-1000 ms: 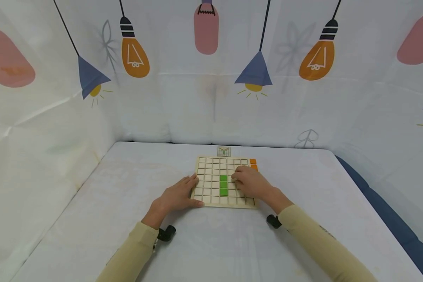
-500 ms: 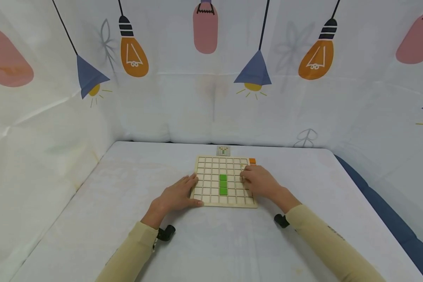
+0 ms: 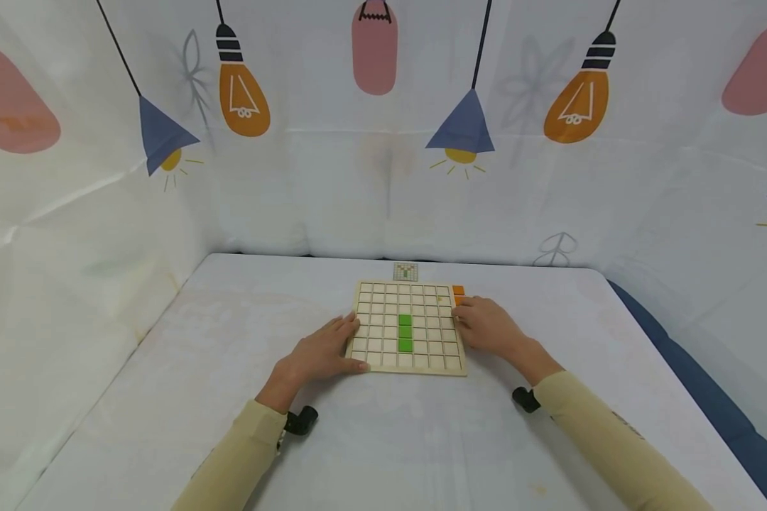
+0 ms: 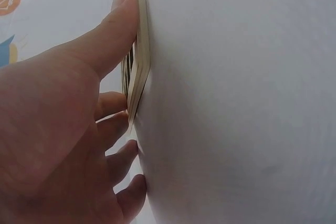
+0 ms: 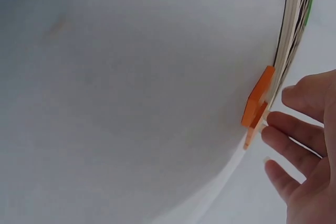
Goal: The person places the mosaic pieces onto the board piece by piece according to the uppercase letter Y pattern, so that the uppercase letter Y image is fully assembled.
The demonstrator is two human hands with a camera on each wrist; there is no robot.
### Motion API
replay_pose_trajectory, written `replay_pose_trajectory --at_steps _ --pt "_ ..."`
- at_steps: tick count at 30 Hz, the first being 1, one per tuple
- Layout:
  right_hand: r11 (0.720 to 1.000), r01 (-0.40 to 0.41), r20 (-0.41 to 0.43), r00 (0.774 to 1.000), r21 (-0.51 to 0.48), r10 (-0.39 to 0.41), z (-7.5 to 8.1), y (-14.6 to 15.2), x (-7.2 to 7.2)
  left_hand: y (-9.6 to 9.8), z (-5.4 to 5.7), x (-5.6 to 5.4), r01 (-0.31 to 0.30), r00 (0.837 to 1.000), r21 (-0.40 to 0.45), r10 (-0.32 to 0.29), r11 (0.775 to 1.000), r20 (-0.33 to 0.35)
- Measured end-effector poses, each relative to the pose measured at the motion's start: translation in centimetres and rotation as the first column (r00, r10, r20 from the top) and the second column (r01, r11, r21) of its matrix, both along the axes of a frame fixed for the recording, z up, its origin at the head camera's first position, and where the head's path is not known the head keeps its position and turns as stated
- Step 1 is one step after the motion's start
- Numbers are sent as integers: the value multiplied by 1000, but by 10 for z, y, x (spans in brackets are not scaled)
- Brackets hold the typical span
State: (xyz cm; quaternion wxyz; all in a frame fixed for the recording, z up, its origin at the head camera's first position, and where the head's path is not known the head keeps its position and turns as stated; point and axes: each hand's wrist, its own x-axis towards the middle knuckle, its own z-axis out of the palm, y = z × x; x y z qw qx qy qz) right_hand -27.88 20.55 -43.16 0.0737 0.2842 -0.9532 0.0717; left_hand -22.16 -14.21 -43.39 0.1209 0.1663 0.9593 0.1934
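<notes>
A pale wooden grid board (image 3: 383, 299) lies on the white table, with a column of green square tiles (image 3: 405, 332) in its middle. My left hand (image 3: 319, 351) rests at the board's left side; in the left wrist view its thumb lies on the board (image 4: 139, 66) and the fingers touch its edge and the table. At the right edge, my right hand (image 3: 488, 326) is beside orange square tiles (image 3: 458, 290). In the right wrist view these orange tiles (image 5: 258, 96) lie against the board, fingertips close to them and thumb apart; contact is unclear.
A small card with a printed grid pattern (image 3: 405, 272) lies just beyond the board's far edge. The white tabletop (image 3: 383, 440) surrounds the board. A white curtain with printed lamps (image 3: 383, 184) hangs behind it.
My right hand has moved right, from over the board's grid to the orange tiles by its right edge. The left hand and the green tiles stay in place.
</notes>
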Motion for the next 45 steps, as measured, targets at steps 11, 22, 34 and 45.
replay_pose_trajectory --at_steps 11,22,34,45 --pt "999 43 29 999 25 -44 3 16 6 0 -1 -1 4 1000 -5 -4 1000 -2" --pt "998 49 84 995 -34 -46 5 24 22 -1 -5 -3 9 1000 -1 -9 1000 -7" --pt "999 -38 80 996 -16 39 6 25 36 0 -2 0 4 1000 8 -4 1000 2" --pt "1000 -16 104 994 -25 18 4 28 39 1 0 2 1 1000 11 -1 1000 4"
